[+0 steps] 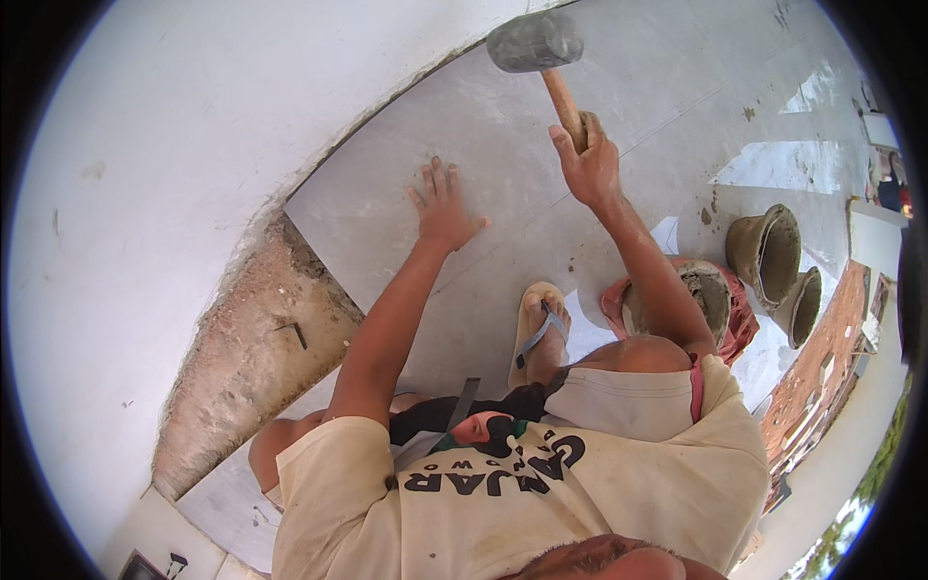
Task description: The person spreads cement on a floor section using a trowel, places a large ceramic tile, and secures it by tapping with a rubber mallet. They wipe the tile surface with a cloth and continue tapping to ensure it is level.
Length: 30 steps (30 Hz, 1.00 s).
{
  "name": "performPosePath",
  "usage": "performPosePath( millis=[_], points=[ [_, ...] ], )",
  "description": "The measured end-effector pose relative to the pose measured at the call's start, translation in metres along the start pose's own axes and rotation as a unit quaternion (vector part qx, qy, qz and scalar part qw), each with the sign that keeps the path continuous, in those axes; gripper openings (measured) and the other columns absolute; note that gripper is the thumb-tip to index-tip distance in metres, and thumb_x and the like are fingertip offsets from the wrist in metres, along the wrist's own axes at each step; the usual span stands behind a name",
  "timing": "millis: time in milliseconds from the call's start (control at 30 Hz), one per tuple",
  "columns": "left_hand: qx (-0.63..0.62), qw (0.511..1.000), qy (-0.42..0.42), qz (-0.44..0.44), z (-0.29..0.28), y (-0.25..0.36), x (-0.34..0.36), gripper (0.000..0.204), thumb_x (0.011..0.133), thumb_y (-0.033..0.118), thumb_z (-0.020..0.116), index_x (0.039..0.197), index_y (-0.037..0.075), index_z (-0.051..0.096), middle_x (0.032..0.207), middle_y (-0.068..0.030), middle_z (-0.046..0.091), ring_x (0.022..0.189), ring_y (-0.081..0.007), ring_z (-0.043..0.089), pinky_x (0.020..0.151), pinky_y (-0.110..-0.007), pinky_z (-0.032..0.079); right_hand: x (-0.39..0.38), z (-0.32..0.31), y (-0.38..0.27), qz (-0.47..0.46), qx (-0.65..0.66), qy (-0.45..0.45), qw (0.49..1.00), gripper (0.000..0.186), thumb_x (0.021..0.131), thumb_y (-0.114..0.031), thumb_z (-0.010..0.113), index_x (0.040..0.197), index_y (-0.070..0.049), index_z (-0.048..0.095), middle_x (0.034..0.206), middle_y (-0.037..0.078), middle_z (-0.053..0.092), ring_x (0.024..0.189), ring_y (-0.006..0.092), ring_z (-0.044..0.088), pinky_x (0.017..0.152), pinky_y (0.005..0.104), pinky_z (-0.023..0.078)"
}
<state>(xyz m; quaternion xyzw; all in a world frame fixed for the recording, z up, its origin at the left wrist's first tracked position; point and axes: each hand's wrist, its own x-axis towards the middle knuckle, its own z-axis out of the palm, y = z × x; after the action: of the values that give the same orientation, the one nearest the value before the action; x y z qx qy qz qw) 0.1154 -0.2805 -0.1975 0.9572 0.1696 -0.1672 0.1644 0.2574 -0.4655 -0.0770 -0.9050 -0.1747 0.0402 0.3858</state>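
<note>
My left hand (pixel 446 209) lies flat on a large grey floor tile (pixel 367 184), fingers spread, with nothing in it. In my right hand (pixel 590 166) is the wooden handle of a rubber mallet (pixel 534 42), gripped near its lower part. The mallet's dark grey head shows above the tiles close to the white wall; whether it touches the surface I cannot tell. The tile's far edge runs along the foot of the wall, and its left corner borders an untiled patch (pixel 256 333) of rough, sandy ground.
Right of my foot in its flip-flop (pixel 537 338), a mortar-stained bucket (pixel 710 295) stands with red sheeting around it. Two more mortar-crusted buckets, one (pixel 768 253) and another (pixel 798 307), are beyond. The white wall (pixel 174 145) bounds the left side. A small dark angled piece (pixel 293 333) lies on the bare ground.
</note>
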Motion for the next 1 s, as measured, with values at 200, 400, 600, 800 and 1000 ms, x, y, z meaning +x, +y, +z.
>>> performPosePath(
  millis=[200,400,600,800,1000],
  points=[
    [0.006,1.000,-0.015,0.000,0.000,0.006,-0.002,0.120,0.075,0.062,0.072,0.157,0.002,0.007,0.163,-0.0220,-0.007,0.151,-0.0388,-0.008,0.116,-0.065,-0.002,0.004,0.020,0.076,-0.011,-0.108,-0.032,0.994,0.040,0.098,-0.034,0.056,0.119,-0.002,0.044,0.082,0.027,0.066,0.080,0.0472,0.066,0.066,0.0515,0.051],
    [-0.007,1.000,0.005,-0.009,0.004,-0.011,-0.009,0.118,0.075,0.057,0.074,0.156,0.001,0.009,0.163,-0.0224,-0.006,0.151,-0.0392,-0.009,0.116,-0.066,-0.002,0.052,-0.003,0.025,-0.008,-0.101,-0.037,0.994,0.039,0.099,-0.034,0.056,0.118,-0.002,0.046,0.080,0.028,0.065,0.071,0.0472,0.065,0.061,0.0505,0.050],
    [-0.015,1.000,-0.008,0.005,0.003,0.004,-0.006,0.118,0.076,0.059,0.072,0.156,0.001,0.010,0.163,-0.0223,-0.005,0.151,-0.0390,-0.007,0.115,-0.066,-0.002,0.021,0.026,0.085,0.027,-0.133,-0.036,0.990,0.041,0.097,-0.032,0.056,0.124,-0.004,0.042,0.091,0.030,0.066,0.086,0.0493,0.065,0.071,0.0541,0.051],
    [0.008,1.000,0.002,-0.007,0.008,-0.004,-0.012,0.114,0.080,0.065,0.065,0.156,0.001,0.010,0.163,-0.0220,-0.005,0.151,-0.0388,-0.007,0.116,-0.065,-0.002,0.045,-0.007,0.031,0.056,-0.126,-0.069,0.988,0.041,0.094,-0.036,0.061,0.115,-0.002,0.054,0.092,0.027,0.068,0.088,0.0473,0.065,0.073,0.0526,0.050],
    [-0.023,0.986,0.157,0.047,0.060,-0.015,-0.037,0.097,0.091,0.061,0.052,0.154,-0.004,0.016,0.162,-0.0242,0.006,0.151,-0.0385,0.000,0.118,-0.060,0.002,0.019,-0.022,-0.009,-0.030,-0.031,0.064,0.997,0.035,0.091,-0.028,0.070,0.107,-0.001,0.057,0.082,0.017,0.067,0.073,0.0302,0.067,0.068,0.0394,0.052]
  ],
)
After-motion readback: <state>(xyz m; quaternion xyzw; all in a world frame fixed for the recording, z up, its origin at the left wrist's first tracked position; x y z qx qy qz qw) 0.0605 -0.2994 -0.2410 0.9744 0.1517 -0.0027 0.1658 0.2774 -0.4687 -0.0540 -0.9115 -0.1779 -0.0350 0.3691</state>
